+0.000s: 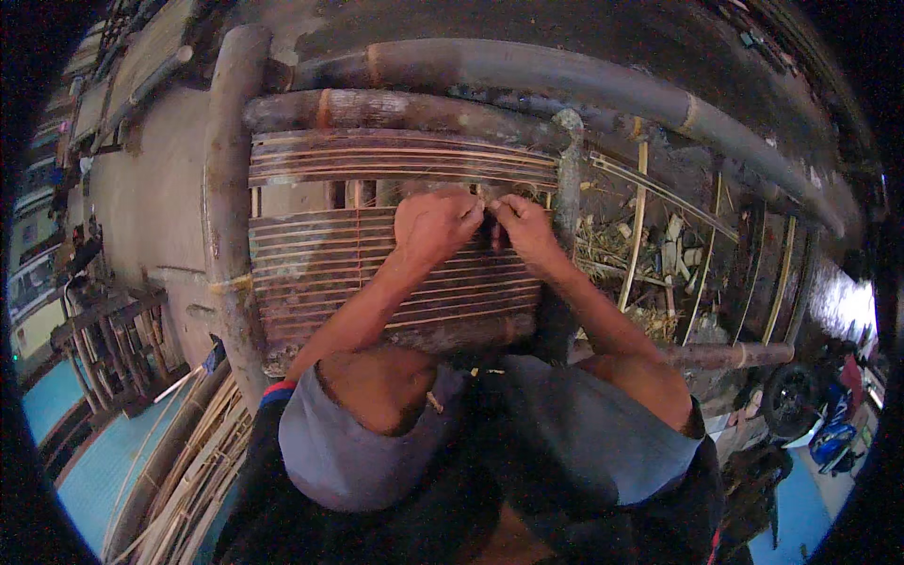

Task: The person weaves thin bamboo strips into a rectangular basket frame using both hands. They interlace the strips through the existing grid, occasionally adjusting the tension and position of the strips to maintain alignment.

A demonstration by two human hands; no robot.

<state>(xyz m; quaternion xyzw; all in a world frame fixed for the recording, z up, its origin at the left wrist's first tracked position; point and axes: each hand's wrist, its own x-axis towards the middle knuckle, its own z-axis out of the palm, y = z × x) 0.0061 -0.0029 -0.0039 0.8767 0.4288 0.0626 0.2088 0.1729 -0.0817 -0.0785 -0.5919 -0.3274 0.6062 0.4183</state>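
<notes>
Hands (480,224) meet over slatted bamboo frame (395,235).

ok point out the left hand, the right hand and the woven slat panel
left hand (435,226), head view, on the back of the hand
right hand (524,226), head view, on the knuckles
woven slat panel (311,264), head view, on the bare slats left of the hands

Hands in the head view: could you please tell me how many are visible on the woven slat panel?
2. The left hand rests on the slat panel near its upper middle; the right hand is just beside it, fingertips meeting at a strand. No other hands show.
</notes>
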